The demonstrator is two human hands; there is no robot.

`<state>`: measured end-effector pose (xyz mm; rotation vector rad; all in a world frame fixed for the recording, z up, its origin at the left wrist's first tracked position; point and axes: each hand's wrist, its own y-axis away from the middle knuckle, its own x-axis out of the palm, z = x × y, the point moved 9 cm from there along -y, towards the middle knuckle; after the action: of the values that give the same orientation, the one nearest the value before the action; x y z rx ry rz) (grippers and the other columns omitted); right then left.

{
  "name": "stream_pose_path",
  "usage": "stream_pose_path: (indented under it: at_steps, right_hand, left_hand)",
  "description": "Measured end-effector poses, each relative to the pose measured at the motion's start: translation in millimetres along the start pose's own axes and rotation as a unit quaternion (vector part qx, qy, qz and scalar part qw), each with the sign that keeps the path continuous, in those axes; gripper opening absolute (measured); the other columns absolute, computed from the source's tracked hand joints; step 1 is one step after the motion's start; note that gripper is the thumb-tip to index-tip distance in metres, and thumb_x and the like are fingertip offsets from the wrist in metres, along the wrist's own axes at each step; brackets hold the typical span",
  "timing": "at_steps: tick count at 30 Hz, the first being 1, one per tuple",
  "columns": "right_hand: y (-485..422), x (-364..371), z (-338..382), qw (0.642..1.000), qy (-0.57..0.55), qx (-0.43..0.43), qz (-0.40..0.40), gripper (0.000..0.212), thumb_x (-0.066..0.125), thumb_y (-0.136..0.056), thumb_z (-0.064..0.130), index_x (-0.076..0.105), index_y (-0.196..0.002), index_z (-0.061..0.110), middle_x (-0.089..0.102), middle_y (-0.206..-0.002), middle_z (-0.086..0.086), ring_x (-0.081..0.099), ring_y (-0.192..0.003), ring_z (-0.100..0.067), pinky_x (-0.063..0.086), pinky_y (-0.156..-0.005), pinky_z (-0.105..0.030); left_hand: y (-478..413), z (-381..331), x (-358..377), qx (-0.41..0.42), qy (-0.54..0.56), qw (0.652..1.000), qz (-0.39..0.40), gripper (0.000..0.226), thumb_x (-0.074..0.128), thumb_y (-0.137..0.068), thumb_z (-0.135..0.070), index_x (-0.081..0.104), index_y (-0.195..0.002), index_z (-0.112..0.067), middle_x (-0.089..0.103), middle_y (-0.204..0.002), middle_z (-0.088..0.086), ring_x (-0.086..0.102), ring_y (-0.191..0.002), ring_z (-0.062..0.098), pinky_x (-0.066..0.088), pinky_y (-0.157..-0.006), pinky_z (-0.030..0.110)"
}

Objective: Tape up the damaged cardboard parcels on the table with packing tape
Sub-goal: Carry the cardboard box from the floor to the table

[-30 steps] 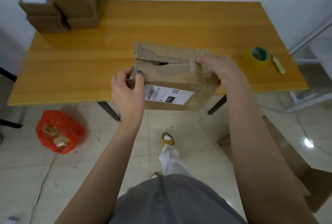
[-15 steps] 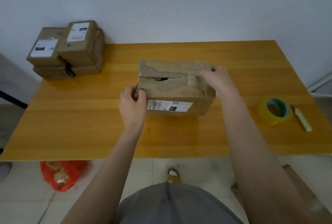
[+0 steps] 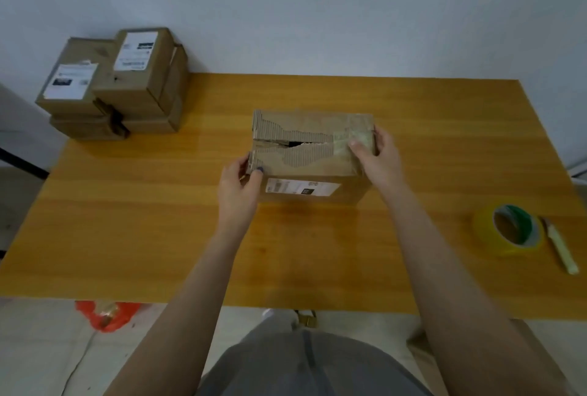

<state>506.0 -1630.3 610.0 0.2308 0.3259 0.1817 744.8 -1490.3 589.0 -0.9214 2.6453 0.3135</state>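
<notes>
Torn parcel (image 3: 313,168): middle of the table (image 3: 127,221), ripped face up, label toward me.
My left hand (image 3: 238,186): pinches its near left corner.
My right hand (image 3: 378,160): curled round its right end, thumb on top.
Tape roll (image 3: 486,233): near right edge, beside cutter (image 3: 560,248).
Stacked parcels (image 3: 117,87): far left corner.

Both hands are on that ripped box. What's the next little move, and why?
Probably free the right hand and reach for the tape roll to the right: the parcel sits on the table, its top torn open, the left hand can steady it, and neither hand holds tape.
</notes>
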Motion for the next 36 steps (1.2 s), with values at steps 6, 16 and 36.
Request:
stream_pose_path:
  at_steps: [6,16,36]
  right_hand:
    - [-6,4,-3,0.996,-0.05,0.014,0.072,0.072,0.072,-0.084,0.032,0.036,-0.146,0.027,0.048,-0.143,0.007,0.049,-0.124,-0.01,0.048,-0.1,-0.039]
    - [-36,-31,122,0.987,-0.119,-0.087,0.062,0.06,0.056,-0.074,0.043,0.042,-0.133,0.035,0.054,-0.118,0.015,0.055,-0.102,-0.007,0.046,-0.074,-0.032]
    - [-53,-30,157,0.983,-0.161,-0.034,0.078,0.052,0.051,-0.087,0.066,0.059,-0.123,0.029,0.07,-0.114,0.005,0.067,-0.103,-0.015,0.051,-0.094,-0.037]
  left_hand:
    - [1,-4,11,-0.002,0.057,0.996,0.074,0.026,0.057,-0.092,-0.019,0.056,-0.118,-0.024,0.066,-0.107,-0.006,0.062,-0.1,0.009,0.053,-0.082,0.028]
    - [-53,-110,-24,0.136,0.104,0.981,0.094,0.061,0.057,-0.085,-0.005,0.038,-0.141,-0.022,0.049,-0.138,-0.007,0.044,-0.128,0.008,0.048,-0.091,0.025]
    - [-59,-257,-68,0.281,0.15,0.939,0.127,0.048,0.034,-0.084,-0.019,0.049,-0.128,-0.029,0.056,-0.131,-0.018,0.049,-0.122,0.0,0.039,-0.1,0.026]
